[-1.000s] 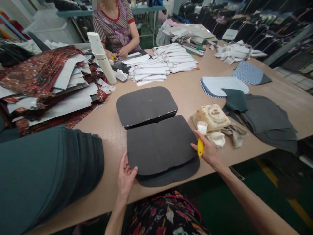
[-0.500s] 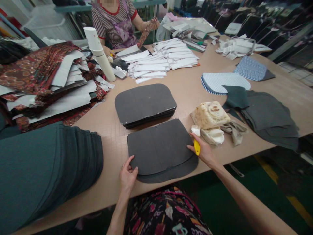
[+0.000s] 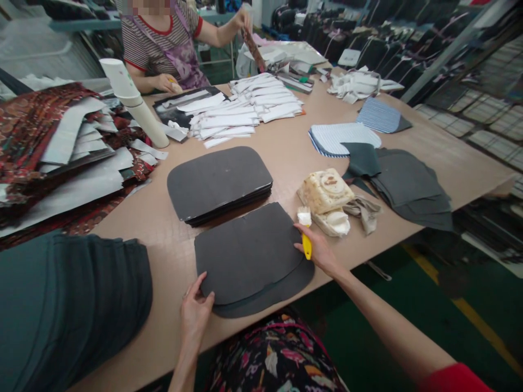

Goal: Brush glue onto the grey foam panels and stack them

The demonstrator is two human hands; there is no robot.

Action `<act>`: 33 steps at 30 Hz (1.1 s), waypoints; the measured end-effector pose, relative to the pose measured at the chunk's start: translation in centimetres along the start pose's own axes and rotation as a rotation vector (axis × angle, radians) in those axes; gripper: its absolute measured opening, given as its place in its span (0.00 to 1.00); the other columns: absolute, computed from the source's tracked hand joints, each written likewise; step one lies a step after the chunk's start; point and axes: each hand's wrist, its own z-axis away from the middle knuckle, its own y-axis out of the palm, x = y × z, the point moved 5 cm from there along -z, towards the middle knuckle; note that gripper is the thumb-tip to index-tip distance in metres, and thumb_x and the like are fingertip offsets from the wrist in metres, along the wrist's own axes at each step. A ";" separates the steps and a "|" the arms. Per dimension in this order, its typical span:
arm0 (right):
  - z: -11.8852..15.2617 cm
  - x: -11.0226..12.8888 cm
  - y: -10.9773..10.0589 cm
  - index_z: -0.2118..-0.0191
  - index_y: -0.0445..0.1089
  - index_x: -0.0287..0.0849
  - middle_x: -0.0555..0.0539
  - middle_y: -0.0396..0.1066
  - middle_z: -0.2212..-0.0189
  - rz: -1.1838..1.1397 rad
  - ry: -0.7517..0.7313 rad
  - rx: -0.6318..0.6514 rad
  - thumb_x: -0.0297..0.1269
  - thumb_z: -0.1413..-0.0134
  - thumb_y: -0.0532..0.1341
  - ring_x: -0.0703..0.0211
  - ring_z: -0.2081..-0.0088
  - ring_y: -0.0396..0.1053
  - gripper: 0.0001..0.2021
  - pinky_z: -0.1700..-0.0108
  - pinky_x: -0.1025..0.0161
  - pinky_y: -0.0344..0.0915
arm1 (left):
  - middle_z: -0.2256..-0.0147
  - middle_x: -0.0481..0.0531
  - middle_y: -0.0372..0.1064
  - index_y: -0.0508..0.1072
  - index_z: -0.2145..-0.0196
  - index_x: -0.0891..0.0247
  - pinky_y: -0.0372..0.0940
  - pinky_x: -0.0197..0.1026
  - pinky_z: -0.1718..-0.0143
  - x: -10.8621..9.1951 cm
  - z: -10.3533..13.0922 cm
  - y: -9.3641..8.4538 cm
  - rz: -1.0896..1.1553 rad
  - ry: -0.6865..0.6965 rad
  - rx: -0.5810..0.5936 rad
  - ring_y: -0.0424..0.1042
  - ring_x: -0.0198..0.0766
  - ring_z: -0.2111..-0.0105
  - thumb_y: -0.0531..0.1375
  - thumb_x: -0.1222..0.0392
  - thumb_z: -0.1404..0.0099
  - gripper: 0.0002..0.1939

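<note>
In front of me a dark grey panel (image 3: 249, 253) with rounded corners lies over a similar panel (image 3: 265, 296), whose curved edge shows at the near side. My left hand (image 3: 196, 307) grips the upper panel's left near edge with thumb and fingers. At its right edge my right hand (image 3: 318, 247) holds a yellow-handled brush (image 3: 306, 247) and touches the panel with its fingertips. White bristles on the brush point away from me. Just beyond lies a neat stack of dark grey panels (image 3: 220, 182). A stained cream container (image 3: 326, 190) sits right of the brush.
Dark green panels (image 3: 73, 305) are piled at left, below patterned and white pieces (image 3: 61, 158). A white tube (image 3: 134, 103) stands behind. Striped pieces (image 3: 343, 139), grey pieces (image 3: 408, 185) and a rag (image 3: 365, 212) lie right. Across the table, a co-worker (image 3: 163, 49) handles a patterned strip.
My view has turned to the right, so the table's things sit further left. Both hands remain at the upper panel's edges. The co-worker's hand has risen with the patterned strip.
</note>
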 end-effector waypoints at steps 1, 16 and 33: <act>-0.1 0.0 0.0 0.44 0.61 0.41 0.44 0.70 0.66 0.001 -0.001 0.004 0.41 0.48 0.58 0.54 0.69 0.67 0.25 0.66 0.58 0.66 | 0.63 0.53 0.71 0.72 0.56 0.62 0.68 0.47 0.55 0.0 -0.1 0.0 -0.005 -0.004 0.001 0.72 0.41 0.65 0.67 0.61 0.59 0.29; -1.1 0.7 -0.5 0.45 0.63 0.38 0.44 0.70 0.65 -0.046 -0.026 0.034 0.37 0.49 0.60 0.56 0.69 0.66 0.24 0.64 0.59 0.64 | 0.58 0.55 0.74 0.72 0.54 0.60 0.62 0.55 0.46 -2.2 1.0 -0.2 -0.017 -0.072 -0.041 0.72 0.49 0.54 0.68 0.61 0.56 0.28; -1.1 -0.7 0.0 0.44 0.63 0.43 0.43 0.71 0.57 -0.073 -0.110 0.032 0.35 0.49 0.59 0.54 0.62 0.69 0.24 0.57 0.56 0.66 | 0.57 0.56 0.73 0.72 0.54 0.61 0.58 0.54 0.44 -1.7 1.1 0.4 -0.015 -0.076 -0.004 0.69 0.50 0.50 0.68 0.61 0.56 0.28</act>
